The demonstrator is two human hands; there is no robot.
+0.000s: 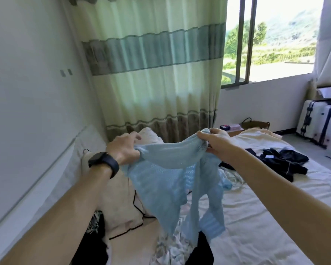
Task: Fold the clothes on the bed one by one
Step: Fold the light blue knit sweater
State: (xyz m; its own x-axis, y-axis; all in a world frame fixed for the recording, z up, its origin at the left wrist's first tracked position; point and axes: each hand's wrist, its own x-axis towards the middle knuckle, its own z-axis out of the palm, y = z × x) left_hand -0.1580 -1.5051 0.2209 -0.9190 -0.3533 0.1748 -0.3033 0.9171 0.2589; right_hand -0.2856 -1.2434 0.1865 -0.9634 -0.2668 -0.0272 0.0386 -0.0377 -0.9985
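A person stands at a bed (256,217) and holds a light blue knitted top (161,169) up in the air with both hands. The left hand (124,148), with a dark watch (103,163) on its wrist, is closed round one upper corner of the top, its fingers bunched into the knit. The right hand (216,142) pinches the other upper corner between the thumb and curled fingers. The cloth sags in a shallow curve between the two hands. The body and sleeves hang below the hands, twisted and partly doubled over, with the lowest ends dangling above the sheet. Under the left hand lies a cream pillow (122,197) edged with dark piping. Out past the right hand, further along the bed, is a heap of dark clothes (283,163), well apart from the blue top. Beneath the hanging top, close to the person, a pale patterned garment (170,249) lies crumpled. This looks like the opening step for one garment: it has been lifted and is being spread out, with no fold made yet. The next move seems to call for shaking the twist out and laying the top flat on the bare sheet below the right hand. The sleeves would need spreading before anything is turned in. The loose knit will likely stretch, so an even hold on both corners matters.
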